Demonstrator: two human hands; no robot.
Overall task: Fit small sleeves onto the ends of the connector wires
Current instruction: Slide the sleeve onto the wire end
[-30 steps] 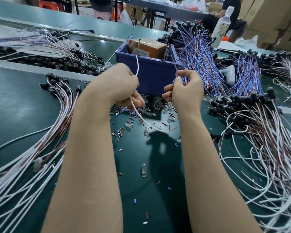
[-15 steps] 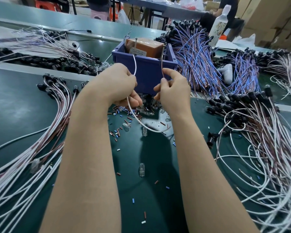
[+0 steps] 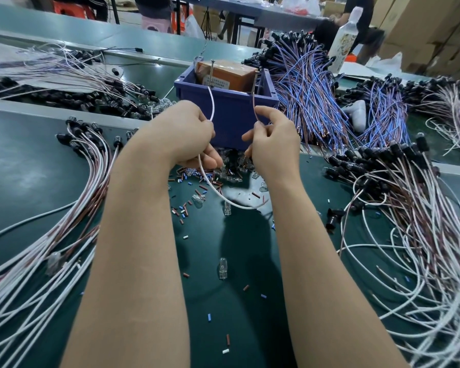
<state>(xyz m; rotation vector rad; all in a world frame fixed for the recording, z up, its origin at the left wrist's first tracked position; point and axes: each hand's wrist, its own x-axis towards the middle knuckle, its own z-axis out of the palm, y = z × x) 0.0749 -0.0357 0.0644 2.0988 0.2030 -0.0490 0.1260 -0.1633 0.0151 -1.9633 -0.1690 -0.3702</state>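
While your left hand (image 3: pixel 181 134) curls its fingers round a thin white wire (image 3: pixel 212 104), your right hand (image 3: pixel 274 144) pinches a slim brown wire (image 3: pixel 254 102) between thumb and forefinger. Both ends stand upright before the blue plastic bin (image 3: pixel 229 120). The white wire sags in a smooth loop between your wrists above the dark green counter (image 3: pixel 245 335), where short tube sleeves (image 3: pixel 187 274) in red, blue and white lie scattered among small clear glass bulbs (image 3: pixel 222 268).
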